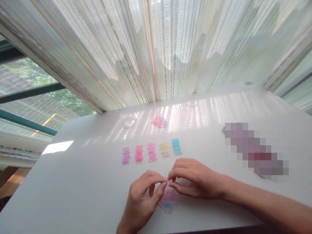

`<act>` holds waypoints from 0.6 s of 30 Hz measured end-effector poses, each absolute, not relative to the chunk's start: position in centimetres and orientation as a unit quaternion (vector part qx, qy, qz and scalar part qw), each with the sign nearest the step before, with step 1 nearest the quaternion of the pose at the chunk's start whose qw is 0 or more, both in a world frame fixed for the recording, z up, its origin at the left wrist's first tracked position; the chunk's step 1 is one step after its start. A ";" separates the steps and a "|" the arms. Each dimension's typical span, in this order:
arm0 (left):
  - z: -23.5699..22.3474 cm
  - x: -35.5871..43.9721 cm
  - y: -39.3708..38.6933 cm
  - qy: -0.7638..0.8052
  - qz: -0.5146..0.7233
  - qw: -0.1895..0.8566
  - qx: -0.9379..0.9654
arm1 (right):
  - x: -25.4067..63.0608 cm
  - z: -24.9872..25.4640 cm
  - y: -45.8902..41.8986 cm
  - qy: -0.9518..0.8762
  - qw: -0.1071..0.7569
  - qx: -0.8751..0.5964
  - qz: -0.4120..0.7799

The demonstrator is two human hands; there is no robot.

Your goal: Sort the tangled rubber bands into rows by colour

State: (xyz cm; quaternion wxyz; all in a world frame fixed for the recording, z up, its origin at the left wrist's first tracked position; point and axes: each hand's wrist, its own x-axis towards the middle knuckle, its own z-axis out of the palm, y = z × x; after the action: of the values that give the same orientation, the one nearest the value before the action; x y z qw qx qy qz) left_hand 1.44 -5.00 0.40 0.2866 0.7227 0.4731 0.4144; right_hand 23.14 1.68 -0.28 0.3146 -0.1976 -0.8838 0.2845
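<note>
Head view: left hand (pixel 143 195) and right hand (pixel 197 178) meet, fingertips nearly closed around something tiny and pale; which grips it, I can't tell. They're right over the mixed loops (pixel 168 203), probably for a short reach. Beyond, five bundles (pixel 152 152) stand apart by colour, likely to prevent mixing; farther across the desk (pixel 85 188), another pile (pixel 160 121).

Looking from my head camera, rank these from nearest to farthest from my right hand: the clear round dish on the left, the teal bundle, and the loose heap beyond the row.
From your right hand:
1. Teal bundle, just ahead, slightly left.
2. Loose heap, beyond the row.
3. Clear round dish, farther left.
</note>
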 end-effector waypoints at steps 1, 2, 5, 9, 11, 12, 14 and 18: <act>0.2 1.5 -5.0 0.471 0.420 0.298 0.716 | 23.1 -0.3 1.7 -0.883 0.316 -0.198 0.286; 0.0 1.5 -5.1 0.470 0.425 0.306 0.710 | 23.2 -0.3 1.7 -0.883 0.318 -0.197 0.283; -0.5 1.4 -5.2 0.482 0.437 0.306 0.695 | 23.2 -0.2 1.9 -0.890 0.319 -0.194 0.261; -0.8 1.2 -5.3 0.493 0.428 0.296 0.698 | 23.1 -0.2 2.0 -0.893 0.317 -0.203 0.248; -1.0 1.2 -5.2 0.492 0.428 0.288 0.701 | 23.0 -0.4 2.0 -0.889 0.327 -0.205 0.247; -1.0 1.2 -5.2 0.492 0.430 0.284 0.702 | 23.0 -0.5 2.0 -0.889 0.327 -0.207 0.245; -1.2 1.2 -5.2 0.486 0.435 0.278 0.705 | 22.9 -0.6 2.0 -0.891 0.321 -0.208 0.246; -1.4 1.1 -5.4 0.473 0.444 0.285 0.706 | 23.0 -0.6 1.8 -0.895 0.311 -0.202 0.248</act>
State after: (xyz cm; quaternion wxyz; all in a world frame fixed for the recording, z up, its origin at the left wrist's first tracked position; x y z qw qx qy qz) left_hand 1.07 -5.36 -1.39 0.2848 0.7056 0.4729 0.4442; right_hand 22.96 1.79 -0.63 0.3105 -0.2020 -0.8951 0.2482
